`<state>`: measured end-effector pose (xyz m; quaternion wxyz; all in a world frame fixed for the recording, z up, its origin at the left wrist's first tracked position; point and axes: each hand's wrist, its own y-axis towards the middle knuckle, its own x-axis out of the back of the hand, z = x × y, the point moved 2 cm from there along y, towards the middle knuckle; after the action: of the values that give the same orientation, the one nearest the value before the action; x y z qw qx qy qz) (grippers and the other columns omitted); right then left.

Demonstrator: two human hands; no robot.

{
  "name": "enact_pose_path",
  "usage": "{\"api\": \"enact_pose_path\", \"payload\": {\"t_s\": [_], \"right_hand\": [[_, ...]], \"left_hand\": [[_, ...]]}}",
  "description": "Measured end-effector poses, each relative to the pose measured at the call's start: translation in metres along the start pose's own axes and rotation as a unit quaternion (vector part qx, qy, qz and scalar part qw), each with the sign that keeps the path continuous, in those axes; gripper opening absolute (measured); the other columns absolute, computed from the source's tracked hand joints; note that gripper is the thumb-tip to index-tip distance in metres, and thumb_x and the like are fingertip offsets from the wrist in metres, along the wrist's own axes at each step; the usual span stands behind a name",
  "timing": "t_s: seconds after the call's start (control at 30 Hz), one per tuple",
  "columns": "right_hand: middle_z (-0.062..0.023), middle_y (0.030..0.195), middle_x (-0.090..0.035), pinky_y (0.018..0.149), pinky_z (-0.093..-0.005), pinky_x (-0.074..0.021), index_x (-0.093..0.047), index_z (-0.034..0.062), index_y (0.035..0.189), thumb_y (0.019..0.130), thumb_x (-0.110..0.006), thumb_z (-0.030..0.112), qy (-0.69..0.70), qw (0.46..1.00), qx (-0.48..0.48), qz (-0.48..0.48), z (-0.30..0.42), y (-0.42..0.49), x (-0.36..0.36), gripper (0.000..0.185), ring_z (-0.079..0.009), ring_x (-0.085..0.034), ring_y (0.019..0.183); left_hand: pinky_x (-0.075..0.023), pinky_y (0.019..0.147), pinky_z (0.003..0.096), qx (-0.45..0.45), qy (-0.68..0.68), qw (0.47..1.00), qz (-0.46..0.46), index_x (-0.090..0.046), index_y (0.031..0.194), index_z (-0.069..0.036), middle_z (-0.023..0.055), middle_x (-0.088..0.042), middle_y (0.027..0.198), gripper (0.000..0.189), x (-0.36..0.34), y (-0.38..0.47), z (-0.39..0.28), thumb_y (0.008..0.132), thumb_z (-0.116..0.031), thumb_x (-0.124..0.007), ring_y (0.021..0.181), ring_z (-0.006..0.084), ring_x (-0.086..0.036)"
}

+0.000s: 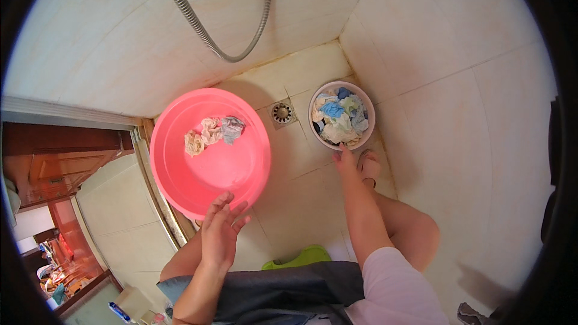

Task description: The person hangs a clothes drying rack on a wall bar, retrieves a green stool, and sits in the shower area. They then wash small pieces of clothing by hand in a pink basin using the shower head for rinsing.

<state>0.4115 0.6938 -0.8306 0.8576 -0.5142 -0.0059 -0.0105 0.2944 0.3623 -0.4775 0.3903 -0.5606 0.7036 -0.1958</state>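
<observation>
A large pink plastic basin (216,174) stands on the tiled floor to the left. On its bottom lie several crumpled cloth pieces: a cream one (194,143), a pale pink one (211,131) and a grey striped one (232,129). My left hand (220,230) hovers by the basin's near rim, fingers spread and holding nothing. To the right, a smaller pale round basin (372,119) is heaped with small fabric items (338,115) in blue, white, green and cream. My right hand (345,158) is at that basin's near rim; whether its fingers grip the rim is unclear.
A floor drain (282,112) sits between the basins. A metal shower hose (226,54) hangs in a loop along the tiled wall. Part of a green plastic object (300,257) shows below me. A raised threshold (165,198) runs along the left, beside a wooden cabinet (67,162).
</observation>
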Motion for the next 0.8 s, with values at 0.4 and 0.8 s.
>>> {"api": "enact_pose_path", "payload": {"t_s": [0.4, 0.8], "right_hand": [[-0.0111, 0.107, -0.064, 0.067, -0.0390, -0.0543, -0.052, 0.0029, 0.124, 0.069, -0.076, 0.044, -0.475, 0.798, 0.133, 0.346, -0.109, -0.155, -0.131, 0.073, -0.0265, -0.065, 0.085], [-0.0138, 0.083, -0.064, 0.055, -0.0360, -0.0526, -0.061, -0.0074, 0.092, 0.072, -0.065, 0.010, -0.336, 0.886, 0.053, 0.315, -0.164, -0.227, -0.118, 0.027, -0.0239, -0.064, 0.068]], "left_hand": [[-0.0427, 0.087, 0.0388, -0.034, -0.086, 0.994, -0.053, -0.045, 0.121, -0.005, 0.0056, -0.043, 0.120, 0.031, 0.012, -0.004, -0.002, 0.092, -0.015, -0.048, 0.115, 0.0282, -0.047], [-0.0444, 0.087, 0.0378, -0.042, -0.132, 0.990, -0.017, -0.042, 0.121, -0.004, 0.0077, -0.043, 0.119, 0.033, 0.026, -0.019, -0.009, 0.091, -0.016, -0.051, 0.111, 0.0276, -0.050]]}}
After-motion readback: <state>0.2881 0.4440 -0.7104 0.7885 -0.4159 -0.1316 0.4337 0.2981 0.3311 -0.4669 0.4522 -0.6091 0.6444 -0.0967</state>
